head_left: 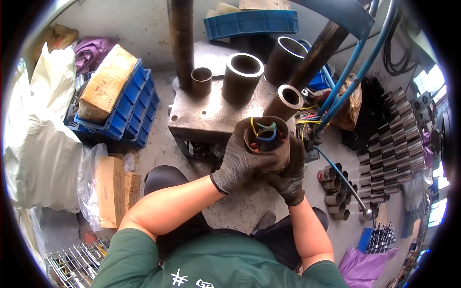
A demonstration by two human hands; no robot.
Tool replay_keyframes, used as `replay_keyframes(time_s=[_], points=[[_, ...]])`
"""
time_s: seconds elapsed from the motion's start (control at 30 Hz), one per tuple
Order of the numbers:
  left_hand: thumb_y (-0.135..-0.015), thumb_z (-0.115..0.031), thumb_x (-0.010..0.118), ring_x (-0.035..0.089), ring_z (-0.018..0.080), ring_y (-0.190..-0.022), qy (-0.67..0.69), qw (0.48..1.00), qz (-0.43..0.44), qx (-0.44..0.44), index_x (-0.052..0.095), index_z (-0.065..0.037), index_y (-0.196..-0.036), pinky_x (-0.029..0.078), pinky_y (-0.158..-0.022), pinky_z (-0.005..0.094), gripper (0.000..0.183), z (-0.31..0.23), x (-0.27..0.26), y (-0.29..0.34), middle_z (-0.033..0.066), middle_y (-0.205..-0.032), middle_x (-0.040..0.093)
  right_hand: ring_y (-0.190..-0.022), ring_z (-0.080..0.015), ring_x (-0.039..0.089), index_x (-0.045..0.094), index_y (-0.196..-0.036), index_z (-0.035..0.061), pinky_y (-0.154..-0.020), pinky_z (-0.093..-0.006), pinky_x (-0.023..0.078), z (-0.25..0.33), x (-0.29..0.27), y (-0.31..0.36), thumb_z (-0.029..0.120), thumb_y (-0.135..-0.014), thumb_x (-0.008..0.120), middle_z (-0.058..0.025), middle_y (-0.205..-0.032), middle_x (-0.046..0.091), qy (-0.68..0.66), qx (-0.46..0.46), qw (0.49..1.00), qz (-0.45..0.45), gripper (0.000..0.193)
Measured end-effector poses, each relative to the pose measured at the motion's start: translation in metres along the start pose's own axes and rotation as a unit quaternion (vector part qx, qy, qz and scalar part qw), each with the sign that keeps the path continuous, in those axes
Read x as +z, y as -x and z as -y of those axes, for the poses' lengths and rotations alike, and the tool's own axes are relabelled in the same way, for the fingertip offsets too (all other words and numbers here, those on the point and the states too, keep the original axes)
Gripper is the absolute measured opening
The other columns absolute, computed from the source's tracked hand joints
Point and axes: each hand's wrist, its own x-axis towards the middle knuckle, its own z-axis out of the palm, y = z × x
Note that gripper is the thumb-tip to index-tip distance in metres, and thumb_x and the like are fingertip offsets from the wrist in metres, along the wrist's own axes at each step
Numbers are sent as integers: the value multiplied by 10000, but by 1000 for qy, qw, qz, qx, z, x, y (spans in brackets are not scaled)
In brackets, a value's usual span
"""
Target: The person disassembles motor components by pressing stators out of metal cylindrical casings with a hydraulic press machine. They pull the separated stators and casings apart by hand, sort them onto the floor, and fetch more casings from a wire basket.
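Observation:
My left hand [244,158] and my right hand [291,175], both in dark knit gloves, are wrapped round a metal motor housing [282,152]. Its open end faces up, and a dark core [268,142] with yellow, green and blue wires shows inside. Red bits are visible near its inner wall. I hold it just in front of a heavy steel press bed [192,114]. On that bed stand a thick-walled steel sleeve [240,86], a narrow tube [201,82] and a large dark sleeve [281,65]. A smaller thick ring-ended sleeve [287,104] sits right behind the housing.
Dark upright columns [181,43] and bent blue hoses [353,81] rise around the bed. A ball-ended lever [367,212] slants out at right, near several short tubes [336,192] and stacked cylinders [394,144]. Blue crates [139,108] and a cardboard box [110,185] are at left.

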Motion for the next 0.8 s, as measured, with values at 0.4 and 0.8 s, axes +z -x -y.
replay_keyframes(time_s=[0.4, 0.8], points=[[-1012, -341, 723, 603, 222, -1236, 262, 960, 13, -99, 434, -56, -1526, 534, -1053, 373, 655, -20, -20, -31, 119, -1404, 581, -1310, -303, 535, 285, -1601, 118, -1109, -470, 469, 23, 6, -72, 227, -755, 960, -151, -1511, 459, 171, -100, 979, -52, 1088], [-1040, -320, 651, 619, 161, -970, 45, 989, -36, -138, 600, -16, -1274, 527, -905, 336, 387, -2, -24, -57, 55, -1047, 668, -1217, -248, 612, 438, -1540, 51, -1043, -386, 518, 38, 11, -243, 148, -926, 795, -128, -1361, 598, -68, 89, 992, -56, 717]])
